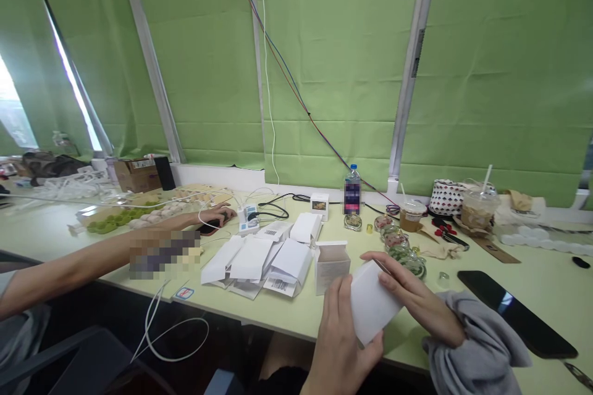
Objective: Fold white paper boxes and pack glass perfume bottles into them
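A small white cardboard box (pixel 374 307) is held between both hands above the table's front edge, tilted. My left hand (pixel 337 333) wraps round its left side and lower corner, with the thumb underneath. My right hand (pixel 412 293) grips the upper right edge, its fingers along the top. Just left of the hands an open white box (pixel 332 268) stands upright on the table. Beside it lies a pile of several flattened white boxes (pixel 252 257), some with barcodes showing. Glass discs with red and green patterns (pixel 407 261) sit behind my right hand.
A co-worker's arm (pixel 92 259) reaches in from the left to a phone (pixel 209 226). A power strip (pixel 248 220), bottle (pixel 353 192), printed white box (pixel 319 205) and drink cups (pixel 478 207) stand farther back. A black phone (pixel 515 311) lies at right; a white cable (pixel 152 333) hangs down.
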Tool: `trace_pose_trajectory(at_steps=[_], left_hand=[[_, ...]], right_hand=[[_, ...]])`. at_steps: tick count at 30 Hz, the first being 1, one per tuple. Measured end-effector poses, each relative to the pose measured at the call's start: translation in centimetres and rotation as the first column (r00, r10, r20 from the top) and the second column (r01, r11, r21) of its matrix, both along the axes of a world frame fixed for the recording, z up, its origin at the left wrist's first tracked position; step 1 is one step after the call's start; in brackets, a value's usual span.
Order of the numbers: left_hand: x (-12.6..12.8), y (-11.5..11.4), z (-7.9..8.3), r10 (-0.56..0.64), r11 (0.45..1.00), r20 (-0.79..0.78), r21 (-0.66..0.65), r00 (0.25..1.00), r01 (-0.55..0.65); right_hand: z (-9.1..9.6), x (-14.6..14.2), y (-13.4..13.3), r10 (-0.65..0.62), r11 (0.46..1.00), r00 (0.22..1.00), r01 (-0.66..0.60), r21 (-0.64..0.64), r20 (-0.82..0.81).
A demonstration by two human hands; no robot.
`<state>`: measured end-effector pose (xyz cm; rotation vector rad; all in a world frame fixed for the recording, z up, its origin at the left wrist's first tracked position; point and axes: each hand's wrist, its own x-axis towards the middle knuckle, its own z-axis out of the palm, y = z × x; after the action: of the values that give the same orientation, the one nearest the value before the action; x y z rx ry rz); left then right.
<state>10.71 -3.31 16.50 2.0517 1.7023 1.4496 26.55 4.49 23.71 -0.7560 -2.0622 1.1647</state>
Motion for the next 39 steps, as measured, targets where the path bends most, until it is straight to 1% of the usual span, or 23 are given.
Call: trace_pose_trajectory(at_steps=[2,4,6,8,10,12,15,17,19,22,24,25,26,27,29,30,31,32,34,37,39], left_hand=[[-0.1,-0.1,0.0,-0.025,1.0,-0.008,0.006,1.0,0.025],[-0.2,-0.2,0.0,-0.031,0.998,-0.03,0.049,0.999,0.033],[-0.5,-0.1,0.3,0.033,0.99,-0.032,0.137,0.999,-0.028],[-1.1,0.2,0.7,0.154,0.966,0.014,0.208,0.988,-0.153],[-1.9,0.8,1.2,0.245,0.948,0.086,0.188,0.966,-0.257],[-3.0,1.7,1.6,0.254,0.958,0.152,0.094,0.955,-0.27],[-4.5,3.2,1.6,0.201,0.979,0.211,-0.013,0.956,-0.203],[-5.2,4.2,1.3,0.163,0.987,0.212,-0.04,0.964,-0.158],[-5.6,4.8,1.0,0.13,0.991,0.212,-0.048,0.969,-0.122],[-5.3,4.8,1.0,0.079,0.997,0.226,-0.036,0.971,-0.073],[-4.7,4.2,1.2,-0.006,0.999,0.247,-0.03,0.969,0.013],[-4.3,3.9,1.3,-0.066,0.996,0.301,-0.042,0.951,0.082],[-3.8,3.6,1.4,-0.118,0.986,0.383,-0.064,0.916,0.153],[-3.4,3.3,1.5,-0.154,0.971,0.479,-0.09,0.864,0.223],[-2.6,3.0,1.5,-0.172,0.931,0.641,-0.143,0.748,0.337],[-2.3,2.9,1.6,-0.167,0.915,0.685,-0.161,0.709,0.371],[-2.2,2.9,1.7,-0.165,0.905,0.702,-0.17,0.693,0.389],[-2.1,2.8,1.8,-0.173,0.901,0.704,-0.169,0.689,0.399],[-2.1,2.6,2.2,-0.184,0.903,0.702,-0.155,0.688,0.4],[-2.4,2.3,2.6,-0.182,0.913,0.674,-0.154,0.716,0.377],[-2.6,2.2,2.6,-0.173,0.92,0.64,-0.165,0.748,0.354]], right_hand=[[-0.1,0.2,0.3,0.02,1.0,1.0,-0.02,0.002,-0.002],[0.0,0.5,0.5,0.016,1.0,1.0,-0.016,-0.002,0.009],[0.3,1.0,0.7,-0.022,1.0,1.0,0.022,-0.003,0.01],[0.6,1.6,0.8,-0.079,0.997,0.997,0.079,-0.011,-0.003],[0.9,2.1,0.9,-0.136,0.99,0.99,0.135,-0.025,-0.027],[1.0,2.6,1.0,-0.188,0.982,0.98,0.186,-0.046,-0.061],[0.7,3.1,1.5,-0.26,0.965,0.954,0.251,-0.074,-0.15],[0.5,3.3,1.8,-0.292,0.956,0.925,0.275,-0.102,-0.241],[0.4,3.3,1.9,-0.316,0.947,0.885,0.275,-0.165,-0.34],[0.4,2.5,1.5,-0.354,0.924,0.809,0.226,-0.307,-0.47],[0.4,1.6,0.9,-0.357,0.905,0.772,0.147,-0.398,-0.526],[0.3,1.0,0.4,-0.342,0.896,0.765,0.09,-0.435,-0.546],[0.2,0.4,-0.1,-0.312,0.886,0.767,0.022,-0.464,-0.56],[0.1,-0.3,-0.6,-0.271,0.874,0.775,-0.05,-0.483,-0.571],[-0.2,-1.4,-1.5,-0.169,0.851,0.795,-0.181,-0.494,-0.583],[-0.3,-1.8,-1.9,-0.127,0.843,0.803,-0.222,-0.489,-0.583],[-0.4,-2.1,-2.1,-0.1,0.841,0.812,-0.24,-0.485,-0.576],[-0.5,-2.3,-2.2,-0.089,0.846,0.821,-0.236,-0.478,-0.563],[-0.7,-2.4,-2.0,-0.108,0.873,0.843,-0.174,-0.457,-0.527],[-1.0,-2.3,-1.1,-0.162,0.906,0.86,-0.064,-0.417,-0.483],[-1.1,-2.2,-0.6,-0.187,0.911,0.855,-0.033,-0.411,-0.484]])
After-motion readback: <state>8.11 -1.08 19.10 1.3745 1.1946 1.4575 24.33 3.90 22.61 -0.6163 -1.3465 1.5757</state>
